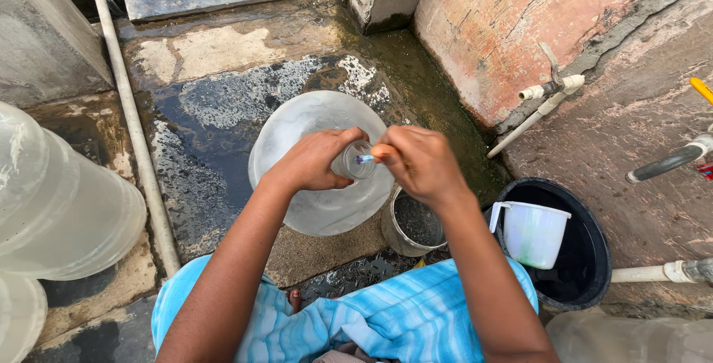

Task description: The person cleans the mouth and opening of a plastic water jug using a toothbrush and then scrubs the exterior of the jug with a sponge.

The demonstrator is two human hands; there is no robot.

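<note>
The big clear water jug [316,185] lay on the wet concrete floor [215,103], right in front of the person. Its neck [352,161] pointed up toward the hands, so its long way ran from the floor up to them. The left hand [316,162] was wrapped around the neck and held it firm. The right hand [420,161] was just beside it, on the right, with its fingers pinched shut on a small brush with a blue and purple tip [364,159]. The tip touched the mouth of the jug. Both hands were close, but the left one was the one on the jug.

The jug looked round, see-through and a bit cloudy, with wet sides.

Just to the right of the jug, under the right arm, stood a small metal bucket [412,223] with dark stuff inside. Further right was a black tub [587,252] with a white plastic mug [531,233] in it. A white pipe with a tap [549,92] stuck out from the reddish wall [483,29]. More clear jugs [59,200] stood well apart on the left, by a long white pipe [134,125] on the floor. A blue striped cloth [371,318] covered the person's lap.
</note>
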